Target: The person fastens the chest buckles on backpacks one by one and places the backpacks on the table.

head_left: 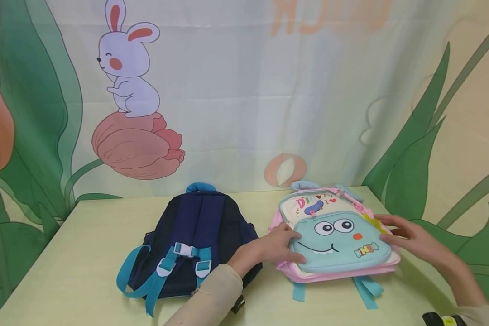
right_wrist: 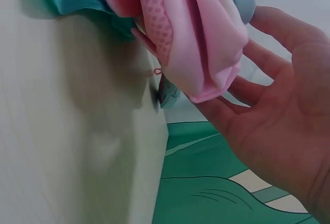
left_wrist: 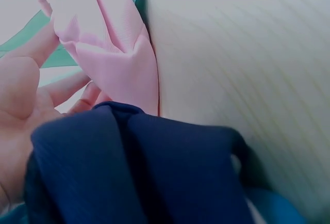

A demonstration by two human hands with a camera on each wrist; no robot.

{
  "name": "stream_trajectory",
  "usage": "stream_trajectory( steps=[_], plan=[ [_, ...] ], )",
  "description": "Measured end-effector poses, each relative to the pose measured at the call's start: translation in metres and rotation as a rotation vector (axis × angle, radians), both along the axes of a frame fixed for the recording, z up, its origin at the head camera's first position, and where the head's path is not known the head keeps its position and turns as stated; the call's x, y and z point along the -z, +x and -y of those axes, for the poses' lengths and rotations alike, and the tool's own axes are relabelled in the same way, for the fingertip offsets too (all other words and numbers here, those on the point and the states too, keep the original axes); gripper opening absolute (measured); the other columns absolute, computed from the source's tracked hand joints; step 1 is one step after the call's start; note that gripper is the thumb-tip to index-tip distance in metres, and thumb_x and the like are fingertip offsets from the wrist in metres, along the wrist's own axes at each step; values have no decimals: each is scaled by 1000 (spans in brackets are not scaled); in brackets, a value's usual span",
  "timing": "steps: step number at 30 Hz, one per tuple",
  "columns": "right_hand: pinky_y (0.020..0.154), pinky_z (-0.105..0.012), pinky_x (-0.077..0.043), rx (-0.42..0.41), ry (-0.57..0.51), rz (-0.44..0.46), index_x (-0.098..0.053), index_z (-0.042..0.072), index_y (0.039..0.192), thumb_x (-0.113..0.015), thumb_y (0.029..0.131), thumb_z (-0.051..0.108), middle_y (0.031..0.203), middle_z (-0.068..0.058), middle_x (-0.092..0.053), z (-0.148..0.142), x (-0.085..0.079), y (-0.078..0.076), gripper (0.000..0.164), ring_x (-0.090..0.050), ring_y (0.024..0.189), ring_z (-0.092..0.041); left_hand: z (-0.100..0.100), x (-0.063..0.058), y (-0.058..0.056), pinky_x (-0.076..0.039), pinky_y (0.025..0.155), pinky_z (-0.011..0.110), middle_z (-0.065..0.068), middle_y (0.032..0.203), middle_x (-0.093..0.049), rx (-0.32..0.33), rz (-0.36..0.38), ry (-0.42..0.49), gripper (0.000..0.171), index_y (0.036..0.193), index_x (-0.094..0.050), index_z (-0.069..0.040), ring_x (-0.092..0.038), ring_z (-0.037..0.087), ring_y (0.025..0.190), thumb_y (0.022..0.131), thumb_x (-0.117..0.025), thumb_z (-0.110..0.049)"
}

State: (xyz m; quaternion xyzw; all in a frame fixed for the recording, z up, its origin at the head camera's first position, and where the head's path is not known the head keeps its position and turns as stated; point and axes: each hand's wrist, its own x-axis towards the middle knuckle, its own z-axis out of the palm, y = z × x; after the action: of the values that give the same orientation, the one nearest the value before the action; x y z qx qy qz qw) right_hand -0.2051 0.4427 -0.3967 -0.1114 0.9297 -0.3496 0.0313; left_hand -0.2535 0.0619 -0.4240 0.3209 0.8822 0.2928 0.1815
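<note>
A small pink and light-blue backpack (head_left: pixel 342 253) with a cartoon face on its front pocket lies face up at the right of the table. My left hand (head_left: pixel 279 244) touches its left side, thumb and forefinger at the edge of the pocket. On the opposite side, my right hand (head_left: pixel 411 237) has its thumb on the pocket's edge and its fingers along the side. Both wrist views show spread, fairly straight fingers against the pink fabric (left_wrist: pixel 113 64). Left of it a navy backpack (head_left: pixel 199 217) lies with its straps up, partly covered by my left forearm.
The pale yellow table (head_left: pixel 85 253) backs onto a printed curtain (head_left: pixel 236 90) with a rabbit and flowers. Blue straps (head_left: pixel 366 292) hang out below the pink backpack. A blue strap loop (head_left: pixel 126 271) sticks out from the navy one, and a black buckle (head_left: pixel 238 304) lies by my left sleeve.
</note>
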Motion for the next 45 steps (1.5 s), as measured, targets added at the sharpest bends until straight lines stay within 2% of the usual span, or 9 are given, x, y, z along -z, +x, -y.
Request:
stream_trajectory(
  steps=[5, 8, 14, 20, 25, 29, 35, 42, 45],
  plan=[
    [82, -20, -50, 12, -50, -26, -42, 14, 150, -57, 101, 27, 136, 14, -52, -4, -7, 8, 53, -51, 110, 13, -4, 2, 0, -42, 105, 26, 8, 139, -43, 4, -2, 21, 72, 144, -52, -11, -43, 18, 122, 85, -76, -44],
    [82, -19, -49, -1, -80, -35, -41, 14, 150, -57, 101, 22, 131, 23, -52, -6, -8, 11, 52, -51, 110, 11, -6, 3, 0, -41, 105, 25, 9, 139, -43, 5, -3, 36, 72, 144, -52, -10, -43, 18, 122, 85, -77, -43],
    [83, -19, -47, -13, -86, -42, -38, 18, 152, -56, 101, 21, 135, 23, -49, -9, -7, 15, 54, -47, 114, 10, -8, 3, -1, -40, 106, 25, 9, 140, -43, 10, -10, 40, 71, 143, -52, -8, -44, 18, 123, 85, -77, -41],
    [85, -15, -46, -31, -143, -65, -38, 16, 152, -55, 102, 14, 141, 23, -46, -11, -6, 16, 53, -43, 121, 14, -10, 3, -1, -39, 107, 25, 10, 142, -43, 9, -10, 44, 71, 143, -52, -9, -44, 18, 125, 85, -77, -41],
    [85, -14, -45, -26, -133, -107, -39, 14, 152, -55, 101, 12, 141, 22, -47, -12, -12, 16, 53, -44, 121, 11, -15, 5, 0, -40, 105, 22, 9, 140, -44, 11, -12, 61, 72, 143, -53, -8, -44, 17, 123, 84, -78, -41],
    [85, -13, -44, 5, -118, -116, -40, 15, 152, -57, 101, 14, 141, 25, -46, -11, -18, 17, 54, -44, 120, 11, -18, 5, -1, -40, 107, 23, 8, 141, -43, 1, 0, 64, 72, 143, -52, -9, -44, 17, 124, 84, -78, -42],
    [85, -9, -43, 54, -173, -128, -39, 15, 152, -56, 101, 14, 152, 22, -40, -9, -26, 19, 53, -41, 124, 14, -24, 5, -3, -40, 107, 24, 7, 145, -42, 4, 2, 71, 72, 144, -52, -10, -44, 16, 125, 84, -78, -42],
    [82, -15, -48, 121, -184, -140, -38, 19, 153, -56, 101, 16, 144, 21, -44, -4, -34, 22, 55, -53, 110, 2, -31, 7, -4, -40, 105, 22, 8, 147, -40, 19, 7, 99, 71, 144, -52, -10, -44, 14, 121, 85, -78, -40],
    [79, -17, -49, 139, -172, -148, -38, 20, 153, -57, 101, 17, 140, 18, -45, -2, -38, 23, 56, -56, 104, -2, -34, 7, -4, -42, 101, 20, 7, 146, -40, 20, 16, 103, 71, 144, -52, -11, -47, 11, 114, 85, -77, -41]
  ],
)
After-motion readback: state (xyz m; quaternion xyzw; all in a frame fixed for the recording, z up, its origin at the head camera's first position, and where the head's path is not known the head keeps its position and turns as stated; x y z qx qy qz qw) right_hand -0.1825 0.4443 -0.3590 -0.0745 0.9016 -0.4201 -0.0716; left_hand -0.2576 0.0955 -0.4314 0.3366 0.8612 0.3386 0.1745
